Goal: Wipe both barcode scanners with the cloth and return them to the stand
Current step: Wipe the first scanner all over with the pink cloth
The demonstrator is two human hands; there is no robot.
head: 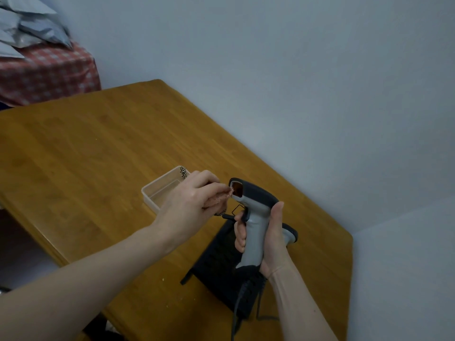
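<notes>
My right hand (pixel 268 238) grips the handle of a grey and black barcode scanner (pixel 254 217), held upright above the table with its window facing left. Its cable (pixel 237 306) hangs down from the handle's foot. My left hand (pixel 194 200) pinches a small pink cloth (pixel 225 195) and presses it against the scanner's reddish window. Below the scanner lies the black stand (pixel 221 264). Part of a second grey scanner (pixel 290 233) shows behind my right hand, mostly hidden.
A clear plastic box (pixel 160 190) stands on the wooden table (pixel 98 143) just left of my left hand. The table's far edge meets a white wall. A red checked cover (pixel 46 72) with grey bags on it sits at the far left.
</notes>
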